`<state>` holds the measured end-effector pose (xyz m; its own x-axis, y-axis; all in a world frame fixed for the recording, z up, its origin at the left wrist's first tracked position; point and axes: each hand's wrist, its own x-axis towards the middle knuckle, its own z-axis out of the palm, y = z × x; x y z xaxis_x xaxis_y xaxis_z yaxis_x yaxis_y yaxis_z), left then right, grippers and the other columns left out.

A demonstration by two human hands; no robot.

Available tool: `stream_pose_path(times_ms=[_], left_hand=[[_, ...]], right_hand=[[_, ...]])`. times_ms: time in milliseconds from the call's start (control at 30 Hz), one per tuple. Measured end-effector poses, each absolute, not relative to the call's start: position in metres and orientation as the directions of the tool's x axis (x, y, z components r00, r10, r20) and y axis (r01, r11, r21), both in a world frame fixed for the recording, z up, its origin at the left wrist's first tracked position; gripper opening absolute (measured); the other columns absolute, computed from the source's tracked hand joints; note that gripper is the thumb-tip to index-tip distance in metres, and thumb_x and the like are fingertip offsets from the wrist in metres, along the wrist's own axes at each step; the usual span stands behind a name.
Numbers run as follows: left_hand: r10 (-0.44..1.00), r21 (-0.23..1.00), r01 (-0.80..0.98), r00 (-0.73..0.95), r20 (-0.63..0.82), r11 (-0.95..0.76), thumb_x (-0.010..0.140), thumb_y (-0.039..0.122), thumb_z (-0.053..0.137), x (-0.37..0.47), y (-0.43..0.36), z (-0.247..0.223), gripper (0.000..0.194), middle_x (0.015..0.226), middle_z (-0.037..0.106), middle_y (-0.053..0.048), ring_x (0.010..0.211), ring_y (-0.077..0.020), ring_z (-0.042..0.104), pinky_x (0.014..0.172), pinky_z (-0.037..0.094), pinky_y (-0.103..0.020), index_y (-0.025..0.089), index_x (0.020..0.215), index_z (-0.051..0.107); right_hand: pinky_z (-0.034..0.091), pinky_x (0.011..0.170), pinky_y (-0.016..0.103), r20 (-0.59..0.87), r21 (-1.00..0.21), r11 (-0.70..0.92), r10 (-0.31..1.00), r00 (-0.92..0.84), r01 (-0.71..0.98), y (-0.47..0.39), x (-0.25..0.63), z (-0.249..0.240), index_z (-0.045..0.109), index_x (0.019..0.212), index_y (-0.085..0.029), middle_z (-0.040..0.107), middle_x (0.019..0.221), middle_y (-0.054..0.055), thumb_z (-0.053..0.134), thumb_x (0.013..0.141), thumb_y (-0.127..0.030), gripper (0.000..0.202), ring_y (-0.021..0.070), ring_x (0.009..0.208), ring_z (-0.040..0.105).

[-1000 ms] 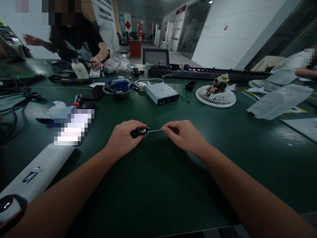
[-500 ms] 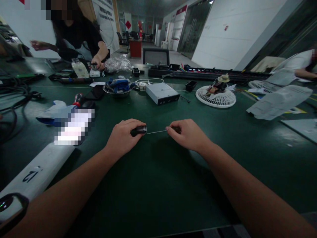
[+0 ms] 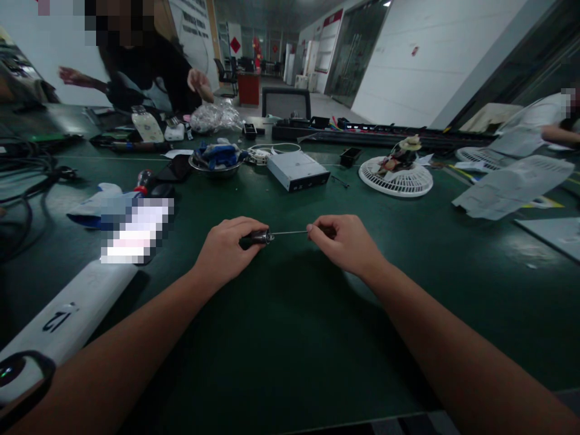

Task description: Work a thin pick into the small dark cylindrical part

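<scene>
My left hand (image 3: pixel 226 249) is closed around a dark cylinder with a shiny metal end (image 3: pixel 260 237), which faces right. What kind of thing it is I cannot make out. In my right hand (image 3: pixel 339 241) a thin metal rod (image 3: pixel 290 232) is pinched between thumb and fingers, pointing left. The rod's far tip is at the cylinder's open end, near its upper rim; whether it goes inside cannot be seen. My right fingers hide the rod's other end. Both hands are low over the green table (image 3: pixel 281 338).
Beyond my hands lie a disc drive (image 3: pixel 296 169), a white fan grille (image 3: pixel 396 181) with parts on it and a metal bowl (image 3: pixel 215 169) holding blue cloth. At left are a phone (image 3: pixel 140 232) and a white device (image 3: pixel 67 326). A person (image 3: pixel 140 78) stands across the table.
My right hand has raised the rod slightly, so it is nearly level and meets the cylinder's end higher up. The person opposite has lifted a hand off the table.
</scene>
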<state>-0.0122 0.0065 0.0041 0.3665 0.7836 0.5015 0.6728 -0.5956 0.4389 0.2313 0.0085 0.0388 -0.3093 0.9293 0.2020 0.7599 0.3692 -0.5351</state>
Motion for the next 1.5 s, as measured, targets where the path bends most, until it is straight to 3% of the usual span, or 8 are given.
stream_pose_path(times_ms=[267, 467, 667, 800, 933, 1133, 1267, 1500], left_hand=[[0.737, 0.382, 0.652, 0.439, 0.513, -0.655, 0.079, 0.014, 0.068, -0.01, 0.004, 0.005, 0.026, 0.106, 0.073, -0.004, 0.097, -0.0227, 0.066, 0.087, 0.05, -0.041, 0.021, 0.104, 0.069], [0.745, 0.38, 0.666, 0.425, 0.514, -0.643, 0.079, 0.014, 0.069, -0.009, 0.004, 0.006, 0.026, 0.106, 0.073, -0.004, 0.097, -0.0225, 0.066, 0.086, 0.05, -0.04, 0.02, 0.104, 0.069], [0.793, 0.408, 0.716, 0.338, 0.507, -0.566, 0.08, 0.017, 0.069, -0.01, 0.005, 0.007, 0.026, 0.106, 0.072, -0.006, 0.097, -0.0239, 0.066, 0.086, 0.051, -0.042, 0.02, 0.107, 0.069], [0.824, 0.431, 0.757, 0.242, 0.512, -0.491, 0.08, 0.02, 0.071, -0.012, 0.007, 0.003, 0.031, 0.108, 0.071, -0.007, 0.098, -0.0254, 0.066, 0.089, 0.052, -0.043, 0.019, 0.111, 0.067], [0.827, 0.444, 0.758, 0.22, 0.517, -0.478, 0.082, 0.022, 0.069, -0.012, 0.008, 0.002, 0.033, 0.11, 0.071, -0.009, 0.099, -0.0261, 0.066, 0.09, 0.053, -0.044, 0.019, 0.114, 0.066], [0.839, 0.46, 0.745, 0.245, 0.486, -0.483, 0.086, 0.024, 0.066, -0.012, 0.009, 0.001, 0.035, 0.115, 0.068, -0.01, 0.102, -0.0258, 0.064, 0.092, 0.052, -0.045, 0.017, 0.12, 0.063], [0.832, 0.473, 0.706, 0.317, 0.455, -0.528, 0.088, 0.023, 0.063, -0.011, 0.008, 0.001, 0.035, 0.114, 0.067, -0.01, 0.101, -0.0242, 0.064, 0.09, 0.051, -0.044, 0.018, 0.122, 0.06], [0.767, 0.447, 0.625, 0.486, 0.418, -0.64, 0.087, 0.022, 0.064, -0.007, 0.002, 0.003, 0.032, 0.114, 0.067, -0.007, 0.103, -0.0235, 0.063, 0.09, 0.049, -0.043, 0.021, 0.119, 0.06]], right_hand=[[0.027, 0.051, 0.03, 0.147, -0.419, 0.393, 0.919, -0.366, 0.819, 0.008, 0.225, 0.037, 0.072, 0.083, -0.018, 0.062, 0.064, 0.003, 0.049, 0.09, -0.041, 0.033, 0.0127, 0.054, 0.047], [0.028, 0.05, 0.03, 0.105, -0.529, 0.385, 0.914, -0.392, 0.756, 0.009, 0.226, 0.038, 0.063, 0.067, -0.018, 0.053, 0.055, -0.001, 0.047, 0.091, -0.04, 0.036, 0.0109, 0.049, 0.043], [0.03, 0.05, 0.031, 0.082, -0.565, 0.213, 0.976, -0.202, 0.797, 0.011, 0.225, 0.035, 0.061, 0.068, -0.019, 0.057, 0.058, 0.002, 0.046, 0.092, -0.045, 0.038, 0.013, 0.051, 0.047], [0.037, 0.053, 0.03, 0.082, -0.635, 0.219, 0.973, -0.217, 0.741, 0.012, 0.224, 0.027, 0.059, 0.077, -0.019, 0.062, 0.072, 0.003, 0.067, 0.077, -0.056, 0.038, 0.0153, 0.061, 0.053], [0.042, 0.056, 0.029, 0.042, -0.663, 0.28, 0.94, -0.34, 0.695, 0.011, 0.218, 0.019, 0.062, 0.087, -0.02, 0.064, 0.08, 0.003, 0.082, 0.064, -0.045, 0.039, 0.016, 0.068, 0.057], [0.044, 0.059, 0.031, 0.105, -0.643, 0.329, 0.932, -0.346, 0.692, 0.009, 0.212, 0.02, 0.063, 0.079, -0.019, 0.065, 0.073, 0.002, 0.072, 0.074, -0.026, 0.012, 0.0149, 0.064, 0.058], [0.049, 0.068, 0.034, 0.207, -0.743, 0.336, 0.938, -0.278, 0.579, 0.009, 0.215, 0.02, 0.056, 0.074, -0.019, 0.07, 0.083, 0.006, 0.061, 0.081, -0.023, 0.009, 0.0167, 0.073, 0.063], [0.054, 0.079, 0.038, 0.164, -0.956, 0.226, 0.939, -0.303, 0.184, 0.01, 0.207, 0.011, 0.051, 0.077, -0.021, 0.071, 0.096, 0.007, 0.068, 0.075, -0.025, 0.018, 0.0183, 0.084, 0.067]])
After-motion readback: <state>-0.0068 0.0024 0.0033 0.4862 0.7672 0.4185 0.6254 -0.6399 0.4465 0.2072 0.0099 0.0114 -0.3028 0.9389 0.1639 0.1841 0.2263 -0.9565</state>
